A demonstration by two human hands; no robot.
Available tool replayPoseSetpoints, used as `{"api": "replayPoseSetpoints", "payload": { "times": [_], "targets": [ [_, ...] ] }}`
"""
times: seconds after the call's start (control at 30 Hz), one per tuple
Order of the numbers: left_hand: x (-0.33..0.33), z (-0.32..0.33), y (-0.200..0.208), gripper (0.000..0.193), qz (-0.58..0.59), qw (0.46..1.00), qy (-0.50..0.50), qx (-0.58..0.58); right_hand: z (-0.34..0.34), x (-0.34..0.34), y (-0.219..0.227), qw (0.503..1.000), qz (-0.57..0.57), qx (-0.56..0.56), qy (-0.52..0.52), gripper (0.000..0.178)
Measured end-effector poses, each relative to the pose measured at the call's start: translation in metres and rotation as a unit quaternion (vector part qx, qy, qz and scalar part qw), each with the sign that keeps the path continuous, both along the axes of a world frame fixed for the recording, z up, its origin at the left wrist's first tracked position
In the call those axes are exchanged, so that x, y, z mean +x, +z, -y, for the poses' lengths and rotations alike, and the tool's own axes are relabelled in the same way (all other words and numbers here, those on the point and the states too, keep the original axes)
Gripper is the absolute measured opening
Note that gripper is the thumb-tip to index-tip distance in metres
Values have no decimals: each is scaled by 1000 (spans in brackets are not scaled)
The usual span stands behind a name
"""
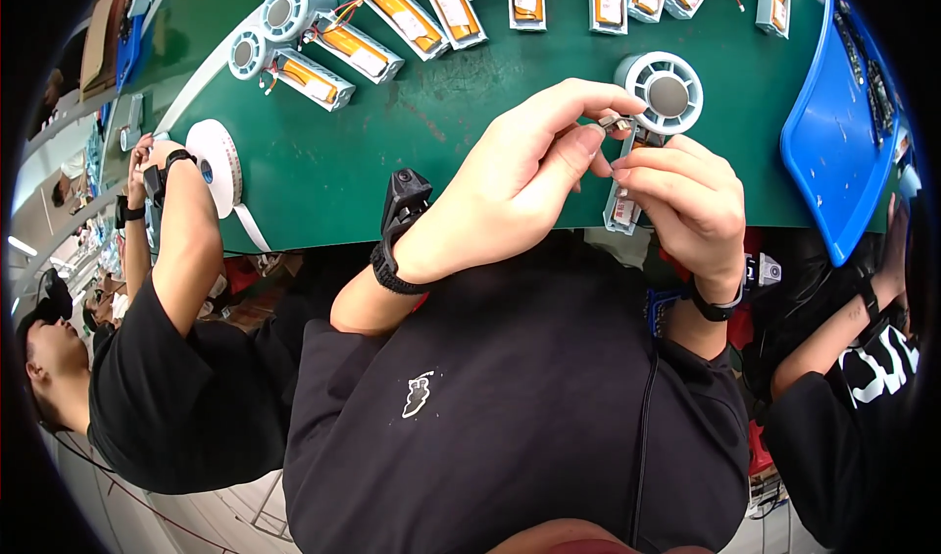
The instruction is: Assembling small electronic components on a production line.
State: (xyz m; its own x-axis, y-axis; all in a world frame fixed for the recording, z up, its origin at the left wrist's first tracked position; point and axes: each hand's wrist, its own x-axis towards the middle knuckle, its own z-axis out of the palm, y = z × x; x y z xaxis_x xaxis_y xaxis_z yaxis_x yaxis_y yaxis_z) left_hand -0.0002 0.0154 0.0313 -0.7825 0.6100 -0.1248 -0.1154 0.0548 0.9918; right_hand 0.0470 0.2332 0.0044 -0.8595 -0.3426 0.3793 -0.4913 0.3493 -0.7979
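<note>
My left hand (524, 176) pinches a small part (615, 123) with a metallic look between thumb and forefinger. Close beside it, my right hand (691, 196) is closed, thumb and fingertips pressed together; whatever they hold is too small to make out. Beneath both hands lies a handheld-fan-like unit with a round, slotted pale blue-grey head (668, 94). Its narrow handle casing (621, 215) reaches toward the table's near edge, and my fingers hide much of it.
Several similar units with orange cells (407, 20) and loose wires line the far side of the green table (412, 127). A blue tray (818, 152) with dark parts stands right. A white tape reel (218, 167) stands left, near a co-worker's arm (186, 235). Another person's arm (833, 343) is at right.
</note>
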Motion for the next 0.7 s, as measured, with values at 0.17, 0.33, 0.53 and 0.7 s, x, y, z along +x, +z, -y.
{"api": "replayPoseSetpoints", "payload": {
  "times": [0.17, 0.33, 0.53, 0.7],
  "targets": [
    [5, 4, 4, 34, 77, 997, 10, 25, 15, 8, -1, 989, -15, -50, -140, 23],
    [7, 4, 2, 36, 96, 995, -8, 25, 29, 10, 2, 977, -10, -44, -209, 21],
    [12, -4, -5, 32, 88, 995, 24, 37, 33, 1, 4, 961, -108, 88, -240, 17],
    [13, -6, -14, 31, -28, 999, 29, 3, 32, -1, 13, 958, -97, 158, -217, 12]
  ]
}}
